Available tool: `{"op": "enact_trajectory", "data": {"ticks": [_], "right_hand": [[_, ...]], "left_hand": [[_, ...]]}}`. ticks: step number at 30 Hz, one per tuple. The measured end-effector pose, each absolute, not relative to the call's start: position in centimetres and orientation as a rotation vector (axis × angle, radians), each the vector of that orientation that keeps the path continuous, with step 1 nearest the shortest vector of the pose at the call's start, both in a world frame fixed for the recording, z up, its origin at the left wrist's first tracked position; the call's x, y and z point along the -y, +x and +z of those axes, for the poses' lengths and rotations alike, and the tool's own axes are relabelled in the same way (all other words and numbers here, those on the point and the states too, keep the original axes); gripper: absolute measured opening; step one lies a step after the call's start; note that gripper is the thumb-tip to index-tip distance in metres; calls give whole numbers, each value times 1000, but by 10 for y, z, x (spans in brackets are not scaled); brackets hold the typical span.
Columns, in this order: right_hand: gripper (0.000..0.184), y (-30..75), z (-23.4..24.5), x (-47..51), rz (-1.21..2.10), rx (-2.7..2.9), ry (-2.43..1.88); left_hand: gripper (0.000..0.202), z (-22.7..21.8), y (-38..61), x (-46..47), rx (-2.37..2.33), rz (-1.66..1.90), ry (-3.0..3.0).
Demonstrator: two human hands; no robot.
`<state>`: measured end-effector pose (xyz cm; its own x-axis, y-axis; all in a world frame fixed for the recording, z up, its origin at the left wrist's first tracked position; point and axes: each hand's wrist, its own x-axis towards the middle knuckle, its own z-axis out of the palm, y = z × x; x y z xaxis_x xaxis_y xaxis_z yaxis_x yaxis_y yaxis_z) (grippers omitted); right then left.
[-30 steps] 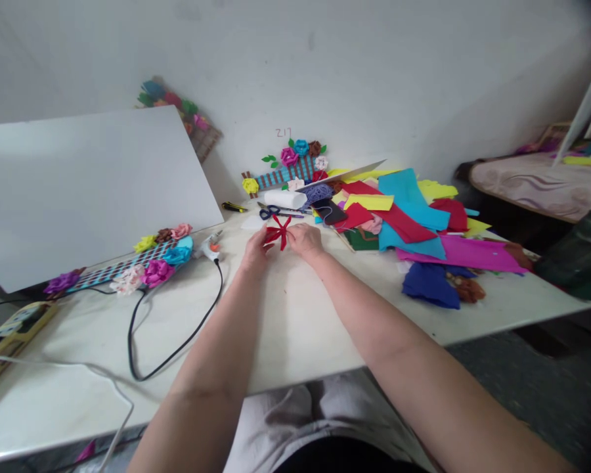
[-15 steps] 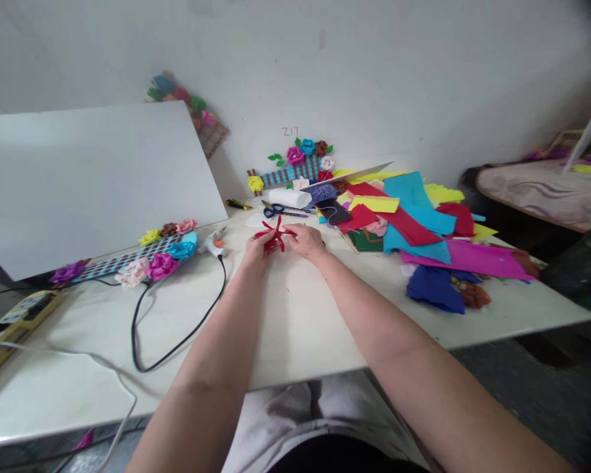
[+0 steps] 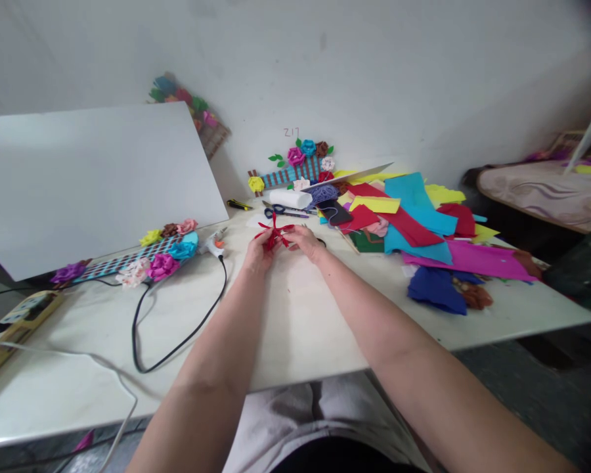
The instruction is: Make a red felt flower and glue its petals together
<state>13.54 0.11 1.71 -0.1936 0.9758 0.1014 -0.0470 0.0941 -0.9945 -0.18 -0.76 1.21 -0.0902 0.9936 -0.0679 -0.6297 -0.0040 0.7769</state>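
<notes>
On the big white table (image 3: 295, 328), a heap of bright cloth sheets (image 3: 414, 223) lies at 2 o'clock from the hands and a glue gun (image 3: 213, 244) sits at 9 o'clock. The left hand (image 3: 259, 251) and the right hand (image 3: 306, 241) meet at the far middle, fingers of both pinched tight on a little red cloth piece (image 3: 274, 234), so the step looks like shaping it, and the next move needs a firm, careful pinch. It is small, with thin strips sticking out like spider legs.
</notes>
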Motion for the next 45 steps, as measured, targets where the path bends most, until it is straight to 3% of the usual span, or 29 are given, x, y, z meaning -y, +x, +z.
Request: {"op": "enact_trajectory", "data": {"ticks": [7, 21, 26, 31, 35, 45], "right_hand": [[12, 134, 17, -3, 1353, 1167, -944], [24, 144, 17, -9, 1352, 1084, -783], [20, 146, 17, -11, 1380, 1085, -766], [20, 149, 13, -19, 1383, 1028, -746], [20, 152, 13, -21, 1438, 1044, -754], [19, 155, 14, -15, 1491, 1170, -736]], "left_hand": [[6, 9, 0, 6, -772, 1493, 678], [3, 10, 10, 9, -719, 1416, 628], [3, 13, 11, 12, -724, 1354, 640], [36, 15, 4, 12, -677, 1279, 662], [46, 15, -2, 11, -696, 1251, 651], [15, 16, -5, 12, -744, 1213, 672]]}}
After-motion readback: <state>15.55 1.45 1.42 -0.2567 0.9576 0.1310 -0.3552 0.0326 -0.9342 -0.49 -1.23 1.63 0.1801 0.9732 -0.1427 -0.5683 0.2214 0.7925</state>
